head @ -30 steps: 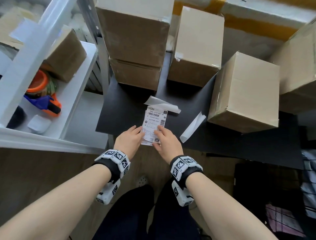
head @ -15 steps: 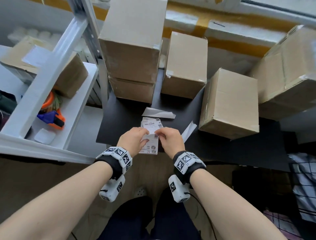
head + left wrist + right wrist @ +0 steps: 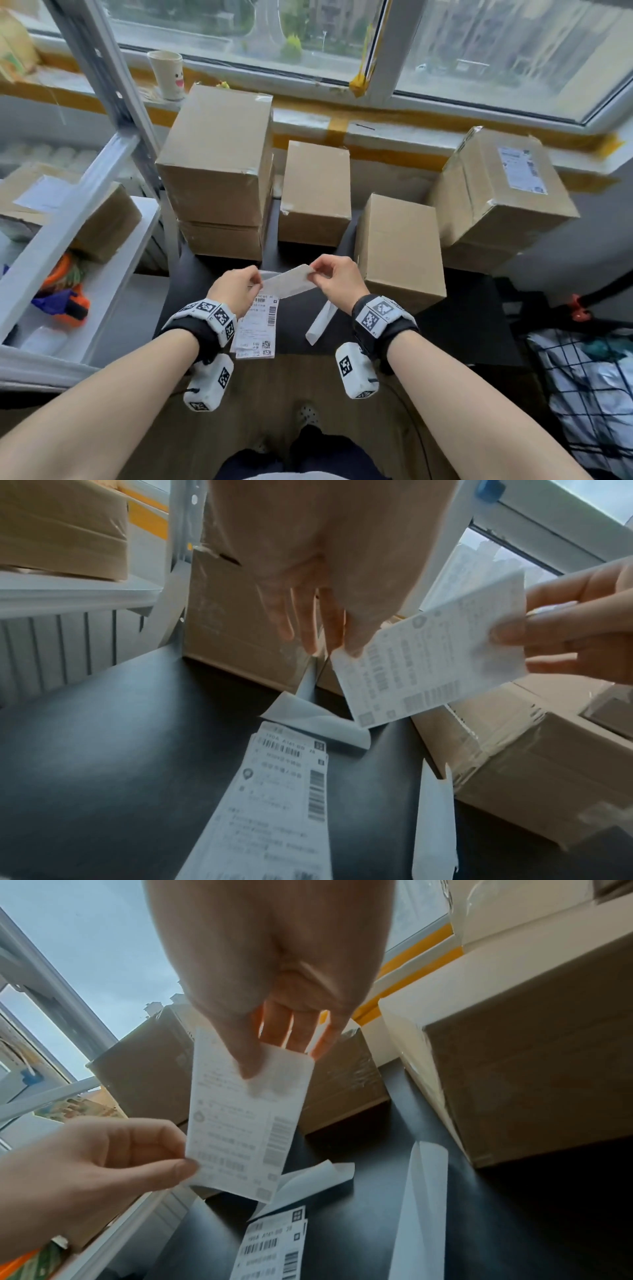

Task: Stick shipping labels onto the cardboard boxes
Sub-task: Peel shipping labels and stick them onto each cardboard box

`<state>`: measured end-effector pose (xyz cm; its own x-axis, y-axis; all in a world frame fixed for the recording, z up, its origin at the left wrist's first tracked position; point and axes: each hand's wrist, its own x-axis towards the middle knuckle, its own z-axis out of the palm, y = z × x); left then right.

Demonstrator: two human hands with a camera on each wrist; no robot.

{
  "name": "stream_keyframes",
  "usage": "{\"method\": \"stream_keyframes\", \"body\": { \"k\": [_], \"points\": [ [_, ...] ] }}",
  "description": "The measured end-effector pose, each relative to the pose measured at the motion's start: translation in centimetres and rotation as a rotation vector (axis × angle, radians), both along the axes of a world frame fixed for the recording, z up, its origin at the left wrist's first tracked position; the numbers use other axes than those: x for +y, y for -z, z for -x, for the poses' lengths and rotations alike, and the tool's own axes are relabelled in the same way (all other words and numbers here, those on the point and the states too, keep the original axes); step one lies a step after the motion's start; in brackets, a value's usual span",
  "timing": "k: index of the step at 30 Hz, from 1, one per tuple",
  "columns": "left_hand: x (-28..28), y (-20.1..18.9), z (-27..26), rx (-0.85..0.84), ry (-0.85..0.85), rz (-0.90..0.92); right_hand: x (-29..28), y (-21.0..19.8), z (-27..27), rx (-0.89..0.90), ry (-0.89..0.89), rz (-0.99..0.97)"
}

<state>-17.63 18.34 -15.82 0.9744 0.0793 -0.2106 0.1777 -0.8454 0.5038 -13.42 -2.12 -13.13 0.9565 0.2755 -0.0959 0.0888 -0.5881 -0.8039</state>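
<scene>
Both hands hold one white shipping label (image 3: 291, 286) in the air above the black table (image 3: 462, 308). My left hand (image 3: 258, 279) pinches its left end and my right hand (image 3: 313, 274) pinches its right end. The wrist views show the label's (image 3: 428, 664) (image 3: 246, 1118) printed side facing down. Beneath it, a small stack of labels (image 3: 257, 325) (image 3: 274, 804) lies at the table's front edge. Plain cardboard boxes stand behind: two stacked boxes (image 3: 215, 161), a middle box (image 3: 315, 185) and a nearer box (image 3: 400, 246). The far right box (image 3: 503, 192) carries a label on top.
Two white backing strips lie on the table, one curled (image 3: 318, 723) and one long (image 3: 320, 320). At the left a white shelf (image 3: 113, 274) holds a box and an orange and blue tape dispenser (image 3: 65, 301). A paper cup (image 3: 168, 73) stands on the sill.
Both hands have lifted one label off the stack and raised it above the table. The head view has tilted up, bringing the window in.
</scene>
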Motion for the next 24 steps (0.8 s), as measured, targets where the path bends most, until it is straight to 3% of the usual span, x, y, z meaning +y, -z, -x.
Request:
{"method": "stream_keyframes", "body": {
  "k": [9,18,24],
  "points": [
    [-1.9,-2.5,-1.8,-0.17,0.044,0.07,-0.6,-1.3,-1.8,-0.048,-0.128,0.305],
    [-3.3,-3.8,-2.6,-0.234,0.069,0.146,1.2,-1.1,-2.0,-0.019,-0.174,0.22],
    [-2.5,-4.4,-3.3,-0.181,0.011,0.04,0.4,-1.6,-2.6,-0.047,-0.072,0.177]
  ]
}}
